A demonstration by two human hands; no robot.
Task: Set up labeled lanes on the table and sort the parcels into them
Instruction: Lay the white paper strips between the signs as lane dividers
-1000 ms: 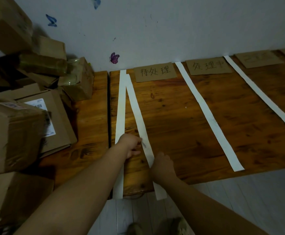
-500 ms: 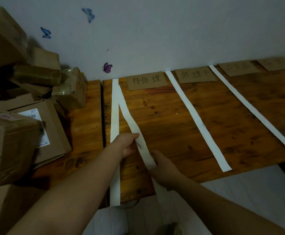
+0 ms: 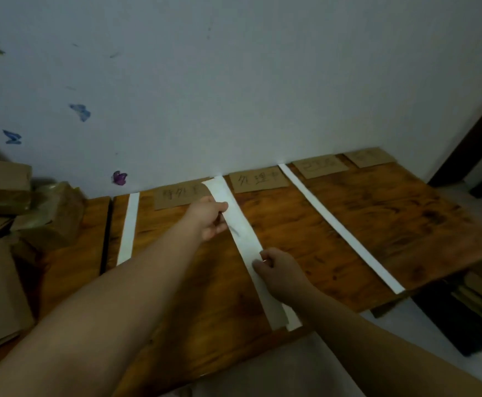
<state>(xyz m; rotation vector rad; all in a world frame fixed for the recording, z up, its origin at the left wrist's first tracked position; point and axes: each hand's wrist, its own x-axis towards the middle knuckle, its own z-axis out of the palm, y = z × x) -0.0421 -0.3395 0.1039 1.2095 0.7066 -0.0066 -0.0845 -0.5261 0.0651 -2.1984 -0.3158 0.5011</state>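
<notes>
left hand [image 3: 209, 217] grip pinched on the strip [image 3: 241, 224] near its far end, right hand [image 3: 279, 267] grip pinched on it closer to the front edge. strip runs back to front across the tabletop [image 3: 348, 213] between the first two labels [image 3: 258, 180] (writing blurred). parcels [image 3: 33, 213] piled at left.

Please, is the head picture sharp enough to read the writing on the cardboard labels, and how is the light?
Head view: dim, even light with no glare; motion blur smears the handwriting on the brown cardboard labels, making it hardly readable; the white paper strip, held by the left hand and right hand, is brightest.
</notes>
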